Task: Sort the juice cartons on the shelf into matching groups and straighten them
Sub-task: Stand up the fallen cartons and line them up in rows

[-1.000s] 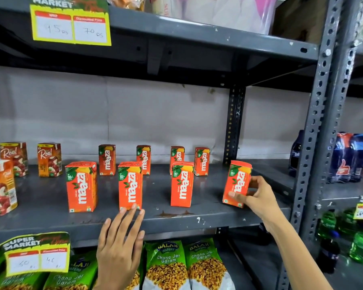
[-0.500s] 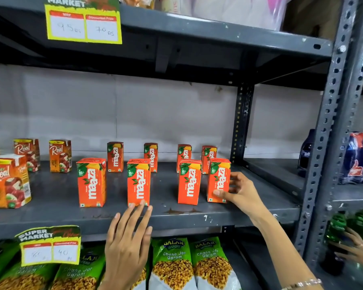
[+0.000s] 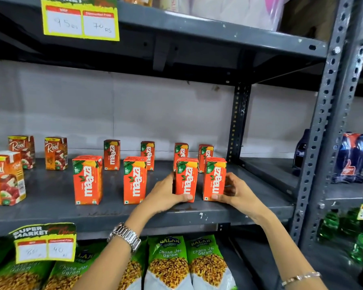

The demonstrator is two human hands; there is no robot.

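Observation:
Several orange Maaza cartons stand upright on the grey shelf (image 3: 50, 208), in a front row and a back row. My left hand (image 3: 166, 194) grips the third front Maaza carton (image 3: 186, 178) from its left side. My right hand (image 3: 237, 192) holds the fourth front Maaza carton (image 3: 214, 177) from its right side. The two cartons stand close together, a narrow gap between them. Two more front cartons (image 3: 87, 180) (image 3: 135, 180) stand to the left. Real cartons (image 3: 4, 177) (image 3: 56, 152) stand at the far left.
A perforated steel upright (image 3: 323, 122) bounds the shelf on the right; dark bottles (image 3: 353, 158) sit beyond it. Green snack bags (image 3: 169, 262) fill the shelf below. Price tags (image 3: 44, 242) hang on the shelf edges. The upper shelf (image 3: 197, 32) hangs low overhead.
My right hand brought the rightmost carton leftward and stood it upright beside the third one. My left hand rose from the shelf's front edge and took hold of the third carton.

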